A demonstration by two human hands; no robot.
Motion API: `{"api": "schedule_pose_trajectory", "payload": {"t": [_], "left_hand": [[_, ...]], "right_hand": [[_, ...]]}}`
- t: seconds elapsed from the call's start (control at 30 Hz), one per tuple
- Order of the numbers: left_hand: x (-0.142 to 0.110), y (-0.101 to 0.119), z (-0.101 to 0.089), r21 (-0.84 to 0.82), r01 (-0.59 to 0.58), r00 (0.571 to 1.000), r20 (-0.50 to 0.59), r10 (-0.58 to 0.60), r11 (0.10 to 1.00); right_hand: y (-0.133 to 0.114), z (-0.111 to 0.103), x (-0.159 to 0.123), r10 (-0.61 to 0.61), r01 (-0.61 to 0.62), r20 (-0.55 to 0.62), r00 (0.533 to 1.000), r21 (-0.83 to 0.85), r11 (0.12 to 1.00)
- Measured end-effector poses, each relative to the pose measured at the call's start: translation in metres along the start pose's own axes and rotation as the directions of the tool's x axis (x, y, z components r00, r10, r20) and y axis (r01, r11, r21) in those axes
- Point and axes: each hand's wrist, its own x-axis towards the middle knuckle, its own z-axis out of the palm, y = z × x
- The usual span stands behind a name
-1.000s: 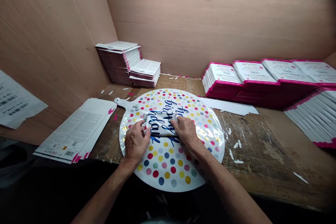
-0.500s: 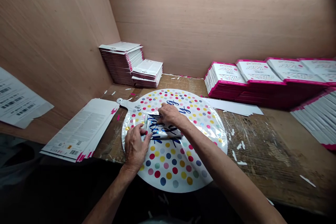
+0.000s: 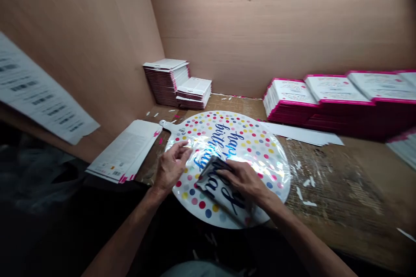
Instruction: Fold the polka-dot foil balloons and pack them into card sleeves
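A round flat foil balloon [image 3: 260, 138] with coloured dots and blue "happy birthday" lettering lies on the bench, its tail pointing to the back left. Over its front half, my right hand [image 3: 247, 179] is closed on a folded foil balloon [image 3: 216, 181] with similar blue lettering. The folded one is tilted and slightly blurred. My left hand [image 3: 173, 164] rests at the left edge of the flat balloon, fingers loosely curled and thumb apart, with nothing visible in it.
Printed white cards [image 3: 126, 149] lie fanned at the left. Card stacks [image 3: 165, 80] stand in the back left corner. Pink-edged packs [image 3: 292, 97] line the back right, before a long white strip [image 3: 308, 134]. Paper scraps [image 3: 307, 181] litter the bench. A barcode sheet [image 3: 42, 99] hangs left.
My right hand went to the back of the folded balloon, then brought it toward me and right, off its earlier spot. My left hand has come off it. The view has turned left.
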Motion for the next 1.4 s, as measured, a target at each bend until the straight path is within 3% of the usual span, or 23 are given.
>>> {"api": "schedule_pose_trajectory", "payload": {"t": [0.03,0.07,0.13,0.2,0.27,0.4,0.63,0.8,0.87,0.93,1.0,1.1,1.17,1.27,1.33,1.4], "left_hand": [[0.003,-0.009,-0.019,0.2,0.002,0.995,-0.098,0.018,0.98],[0.006,-0.018,-0.039,0.428,0.032,0.984,-0.17,0.046,0.903],[0.011,-0.034,-0.074,0.791,0.149,0.977,-0.212,0.037,0.594],[0.015,-0.047,-0.097,0.928,0.165,0.986,-0.152,-0.064,0.334],[0.019,-0.053,-0.107,0.962,0.122,0.984,-0.086,-0.155,0.243],[0.027,-0.049,-0.11,0.975,0.104,0.969,-0.054,-0.241,0.198],[0.03,-0.022,-0.117,0.98,0.121,0.966,-0.079,-0.245,0.161],[0.02,0.0,-0.108,0.968,0.175,0.968,-0.136,-0.21,0.178],[0.015,0.011,-0.098,0.962,0.122,0.99,-0.098,-0.105,0.245],[0.012,0.018,-0.085,0.937,-0.084,0.994,0.057,0.089,0.338],[0.011,0.019,-0.067,0.838,-0.371,0.923,0.285,0.258,0.4],[0.013,0.012,-0.038,0.646,-0.61,0.79,0.537,0.294,0.459],[0.013,0.007,-0.018,0.566,-0.638,0.752,0.604,0.265,0.522],[0.007,0.008,0.011,0.479,-0.627,0.746,0.597,0.296,0.614],[0.002,0.014,0.029,0.441,-0.656,0.718,0.615,0.326,0.612],[-0.003,0.022,0.044,0.436,-0.711,0.664,0.675,0.322,0.551]], "right_hand": [[0.007,-0.003,-0.006,0.033,-0.033,-0.016,0.999,0.051,0.998],[0.014,-0.006,-0.012,0.069,-0.066,-0.024,0.997,0.103,0.992],[0.026,-0.012,-0.022,0.131,-0.126,-0.014,0.991,0.205,0.971],[0.034,-0.015,-0.029,0.165,-0.16,0.008,0.986,0.283,0.946],[0.038,-0.016,-0.031,0.169,-0.169,0.028,0.985,0.332,0.928],[0.045,-0.012,-0.029,0.155,-0.153,0.027,0.988,0.377,0.913],[0.051,-0.012,-0.029,0.105,-0.09,-0.013,0.994,0.42,0.903],[0.05,-0.016,-0.033,0.124,-0.1,-0.021,0.992,0.464,0.88],[0.052,-0.02,-0.038,0.141,-0.124,0.0,0.99,0.486,0.865],[0.055,-0.025,-0.046,0.174,-0.16,0.022,0.984,0.517,0.841],[0.056,-0.032,-0.055,0.206,-0.188,0.025,0.978,0.529,0.828],[0.055,-0.041,-0.068,0.2,-0.192,0.033,0.979,0.471,0.861],[0.05,-0.045,-0.073,0.164,-0.178,0.069,0.984,0.393,0.902],[0.04,-0.044,-0.073,0.123,-0.141,0.096,0.988,0.212,0.967],[0.032,-0.04,-0.067,0.12,-0.123,0.07,0.99,0.055,0.991],[0.025,-0.034,-0.058,0.112,-0.109,0.027,0.993,-0.088,0.99]]}}
